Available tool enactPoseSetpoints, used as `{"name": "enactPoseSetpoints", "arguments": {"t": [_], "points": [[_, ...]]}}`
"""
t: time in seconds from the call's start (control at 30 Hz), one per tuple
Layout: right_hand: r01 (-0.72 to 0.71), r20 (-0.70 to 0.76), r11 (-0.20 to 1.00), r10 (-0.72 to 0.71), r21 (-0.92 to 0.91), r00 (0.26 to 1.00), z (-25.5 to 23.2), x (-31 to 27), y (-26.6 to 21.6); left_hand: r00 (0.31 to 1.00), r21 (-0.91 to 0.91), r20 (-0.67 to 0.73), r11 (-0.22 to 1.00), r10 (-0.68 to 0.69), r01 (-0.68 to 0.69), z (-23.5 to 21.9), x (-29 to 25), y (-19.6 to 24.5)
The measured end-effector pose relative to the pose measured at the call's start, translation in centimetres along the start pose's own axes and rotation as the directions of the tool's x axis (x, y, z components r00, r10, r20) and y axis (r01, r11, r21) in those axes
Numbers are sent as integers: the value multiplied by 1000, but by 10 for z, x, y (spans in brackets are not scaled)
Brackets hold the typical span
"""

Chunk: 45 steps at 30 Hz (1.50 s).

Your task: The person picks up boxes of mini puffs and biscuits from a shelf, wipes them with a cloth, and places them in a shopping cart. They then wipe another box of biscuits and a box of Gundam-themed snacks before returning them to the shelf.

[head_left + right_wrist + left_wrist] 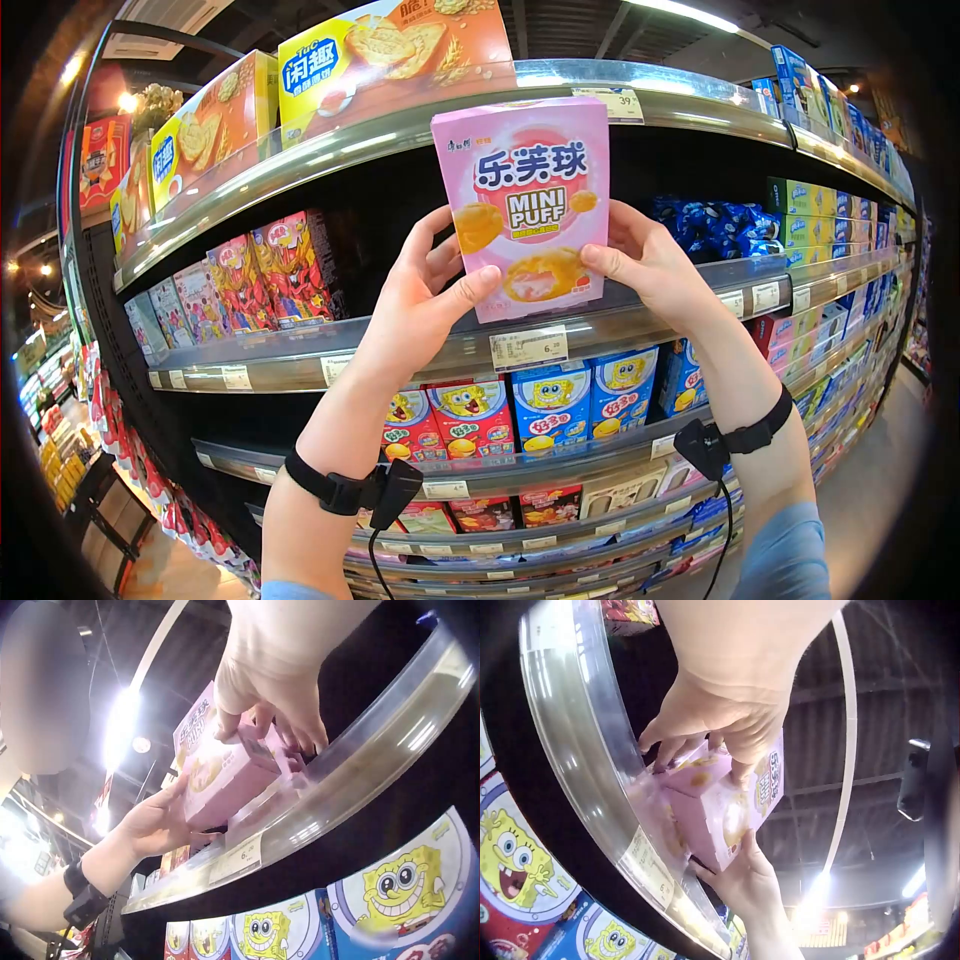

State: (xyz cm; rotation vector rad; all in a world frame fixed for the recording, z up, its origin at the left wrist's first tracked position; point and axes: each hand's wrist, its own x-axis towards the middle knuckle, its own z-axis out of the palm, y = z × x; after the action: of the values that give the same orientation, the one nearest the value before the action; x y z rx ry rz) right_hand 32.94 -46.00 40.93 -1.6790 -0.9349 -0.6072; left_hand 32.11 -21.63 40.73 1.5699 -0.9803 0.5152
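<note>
A pink snack box marked "MINI PUFF" stands upright, front facing me, between both hands at the middle shelf's edge. My left hand grips its left side, thumb across the lower front corner and fingers behind. On the opposite side my right hand holds it the same way, thumb on the front near the right edge. Both wrist views show the pink box tilted over the clear shelf lip. Close behind it, more pink packaging shows, partly hidden by the held box.
Large TUC cracker boxes stand on the shelf above. Red patterned boxes are at left on the middle shelf, with blue packets at right. Red and blue SpongeBob boxes line the shelf below. Price tags run along the shelf edges.
</note>
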Motion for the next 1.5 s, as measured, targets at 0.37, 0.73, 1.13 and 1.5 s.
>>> {"name": "enactPoseSetpoints", "arguments": {"t": [0.37,0.73,1.13,1.5], "points": [[-64,53,998,63,28,997,2,22,12,995,-6,6,995,-99,99,-6,18,-14],[18,130,995,-5,-100,992,-4,36,42,991,111,40,986,-130,125,-13,32,-29],[-96,11,981,99,-171,995,0,42,37,982,141,-54,973,-178,184,-11,37,-36],[-328,108,931,347,-161,932,-2,49,40,945,291,47,910,-323,296,-11,42,-35]]}}
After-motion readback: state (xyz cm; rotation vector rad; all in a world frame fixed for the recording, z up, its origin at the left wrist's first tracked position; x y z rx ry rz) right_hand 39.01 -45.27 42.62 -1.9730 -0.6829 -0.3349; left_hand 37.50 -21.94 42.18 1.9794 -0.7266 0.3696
